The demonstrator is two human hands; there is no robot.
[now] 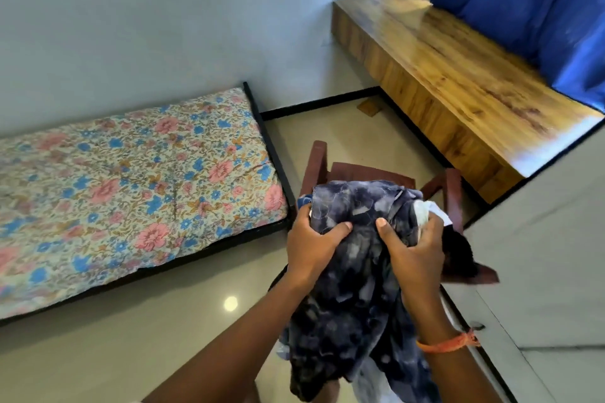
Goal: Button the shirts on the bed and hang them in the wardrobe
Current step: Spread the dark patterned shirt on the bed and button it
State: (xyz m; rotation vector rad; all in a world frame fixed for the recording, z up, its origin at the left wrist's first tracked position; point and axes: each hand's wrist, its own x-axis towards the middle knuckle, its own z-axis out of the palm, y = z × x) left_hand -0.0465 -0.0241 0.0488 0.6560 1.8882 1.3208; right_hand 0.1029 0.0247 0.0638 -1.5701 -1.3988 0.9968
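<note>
A bundle of clothes hangs in front of me, its outer piece a dark blue shirt with a pale floral print [357, 275]. My left hand [314, 245] grips its left side and my right hand [415, 252] grips its right side, both near the top. A bit of white cloth [432, 211] and a black garment [458, 255] stick out by my right hand. The bundle is held over a dark red plastic chair [360, 172]. The bed [131, 180], with a floral mattress, lies to the left with no shirts on it.
A grey wardrobe door [537, 239] stands at the right with a small handle [478, 326]. A long wooden bench [451, 75] runs along the wall under a blue curtain [540, 3]. Glossy tiled floor [163, 337] lies between bed and chair.
</note>
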